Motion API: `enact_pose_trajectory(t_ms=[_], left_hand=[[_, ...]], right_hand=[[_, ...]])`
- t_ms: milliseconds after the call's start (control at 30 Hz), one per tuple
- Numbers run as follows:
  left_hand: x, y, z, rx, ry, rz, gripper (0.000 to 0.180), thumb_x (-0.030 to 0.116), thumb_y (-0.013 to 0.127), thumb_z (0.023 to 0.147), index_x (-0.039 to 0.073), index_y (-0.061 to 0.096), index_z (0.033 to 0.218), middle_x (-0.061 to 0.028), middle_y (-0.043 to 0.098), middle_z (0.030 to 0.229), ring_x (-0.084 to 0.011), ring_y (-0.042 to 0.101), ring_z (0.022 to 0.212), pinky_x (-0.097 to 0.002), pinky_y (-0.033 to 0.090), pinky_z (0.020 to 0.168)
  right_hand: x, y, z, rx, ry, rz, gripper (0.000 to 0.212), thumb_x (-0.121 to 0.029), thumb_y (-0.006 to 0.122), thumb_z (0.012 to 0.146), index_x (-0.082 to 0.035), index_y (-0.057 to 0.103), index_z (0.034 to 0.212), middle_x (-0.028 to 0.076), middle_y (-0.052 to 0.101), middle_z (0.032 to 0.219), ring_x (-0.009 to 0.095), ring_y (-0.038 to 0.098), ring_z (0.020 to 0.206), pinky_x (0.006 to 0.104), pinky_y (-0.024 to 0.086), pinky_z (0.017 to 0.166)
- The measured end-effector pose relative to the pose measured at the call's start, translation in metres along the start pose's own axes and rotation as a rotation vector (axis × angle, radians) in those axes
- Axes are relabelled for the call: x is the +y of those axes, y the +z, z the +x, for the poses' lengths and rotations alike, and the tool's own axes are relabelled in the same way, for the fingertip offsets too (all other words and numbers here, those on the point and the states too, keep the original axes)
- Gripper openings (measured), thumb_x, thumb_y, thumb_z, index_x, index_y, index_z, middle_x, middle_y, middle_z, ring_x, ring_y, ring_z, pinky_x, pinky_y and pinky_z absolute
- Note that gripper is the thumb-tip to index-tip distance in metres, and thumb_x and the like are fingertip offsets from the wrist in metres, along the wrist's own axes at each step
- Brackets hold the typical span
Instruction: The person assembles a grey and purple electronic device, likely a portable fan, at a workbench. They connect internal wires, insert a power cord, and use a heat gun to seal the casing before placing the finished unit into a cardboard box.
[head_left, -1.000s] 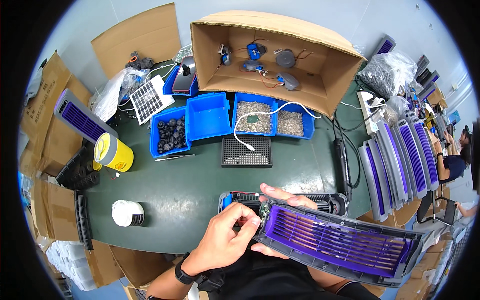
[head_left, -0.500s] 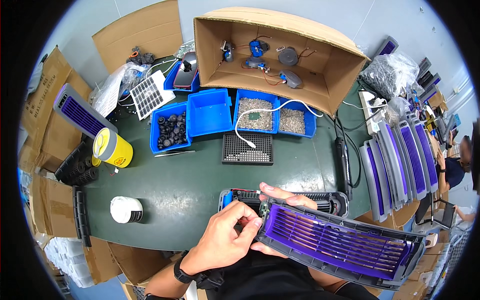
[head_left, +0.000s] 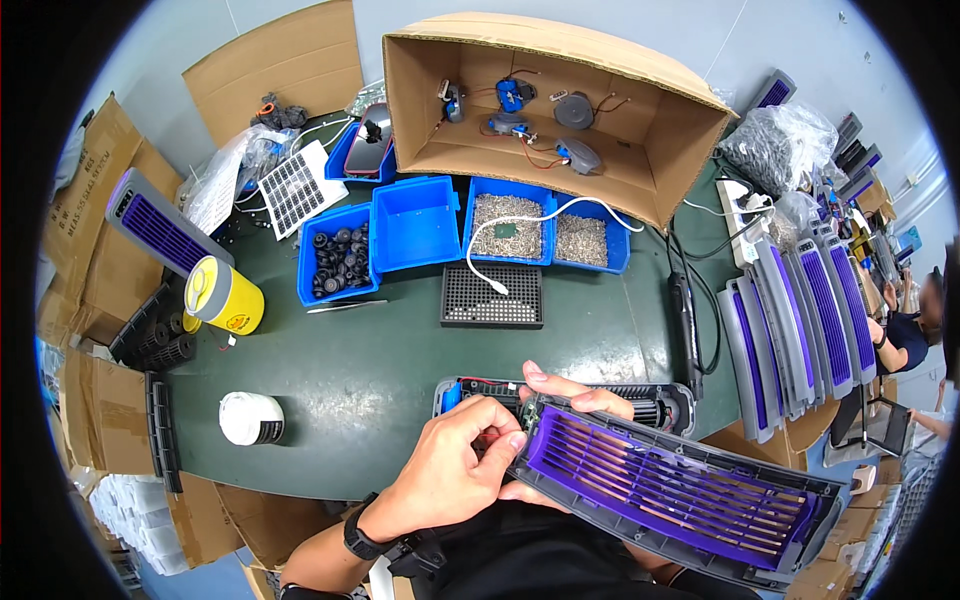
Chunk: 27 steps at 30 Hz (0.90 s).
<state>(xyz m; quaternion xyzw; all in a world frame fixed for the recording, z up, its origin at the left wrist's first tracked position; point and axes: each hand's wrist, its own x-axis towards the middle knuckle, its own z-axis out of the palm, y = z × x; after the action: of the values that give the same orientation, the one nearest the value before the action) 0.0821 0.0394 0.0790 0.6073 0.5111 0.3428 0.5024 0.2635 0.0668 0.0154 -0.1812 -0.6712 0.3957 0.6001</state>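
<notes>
Both the left hand (head_left: 452, 462) and the right hand (head_left: 592, 402) are on one slatted purple and grey cover (head_left: 670, 487) at the lower middle of the frame. The left's thumb and fingertips are pinched together beside a small circuit board (head_left: 528, 412) at the cover's left end; I cannot tell whether anything thin sits between them. The right's fingers are clamped on that same end from behind, two of them showing over its upper edge. The cover slants down toward the lower right.

Just behind it, partly hidden, an open grey casing (head_left: 683, 410) lies on the green desk (head_left: 340, 375). Well apart from the hands, left of centre, I see a white tub (head_left: 250, 418) and a yellow canister (head_left: 226, 296). At the centre sits a black perforated tray (head_left: 492, 312), a white cable (head_left: 498, 286) ending over it. Blue bins (head_left: 416, 225) line up behind, below a big cardboard box (head_left: 640, 135) at the upper middle. Purple and grey fans (head_left: 818, 315) stand in a row on the right, and another person (head_left: 908, 340) shows at the far right edge.
</notes>
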Motion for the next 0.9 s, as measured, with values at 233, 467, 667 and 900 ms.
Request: enact_pose_trajectory(t_ms=[233,467,667,900], left_hand=[[-0.006,0.001,-0.006,0.017,-0.176,-0.379,0.009,0.007,0.069,0.103,0.000,0.065,0.105,-0.0062,0.072,0.098,-0.0094,0.066,0.083,-0.0269,0.056,0.071],[-0.016,0.012,-0.007,0.074,-0.154,-0.640,0.020,-0.004,0.067,0.101,0.004,0.053,0.113,-0.0058,0.070,0.100,-0.0083,0.066,0.092,-0.0275,0.057,0.079],[-0.022,0.018,-0.007,0.070,-0.091,-0.654,0.027,-0.006,0.065,0.101,0.007,0.046,0.116,-0.0076,0.069,0.101,-0.0096,0.065,0.093,-0.0287,0.057,0.078],[-0.009,0.010,-0.002,-0.014,-0.201,-0.640,0.035,-0.002,0.065,0.102,0.004,0.044,0.129,-0.0146,0.072,0.107,-0.0135,0.068,0.095,-0.0304,0.059,0.077]], right_hand=[[-0.008,-0.002,0.010,-0.004,0.070,0.081,0.106,-0.015,0.102,0.069,-0.009,0.029,0.145,0.029,0.051,0.148,0.041,0.052,0.143,0.0507,0.052,0.112],[-0.015,-0.004,0.013,-0.015,0.096,0.076,0.105,-0.014,0.102,0.069,-0.010,0.030,0.146,0.030,0.052,0.146,0.041,0.052,0.143,0.0511,0.052,0.112],[-0.014,-0.003,0.010,-0.016,0.093,0.071,0.104,-0.014,0.101,0.069,-0.010,0.030,0.145,0.029,0.052,0.147,0.041,0.053,0.142,0.0507,0.052,0.112],[-0.018,-0.013,0.013,-0.053,0.134,0.122,0.105,-0.014,0.102,0.068,-0.009,0.033,0.146,0.028,0.055,0.145,0.038,0.055,0.140,0.0502,0.052,0.112]])
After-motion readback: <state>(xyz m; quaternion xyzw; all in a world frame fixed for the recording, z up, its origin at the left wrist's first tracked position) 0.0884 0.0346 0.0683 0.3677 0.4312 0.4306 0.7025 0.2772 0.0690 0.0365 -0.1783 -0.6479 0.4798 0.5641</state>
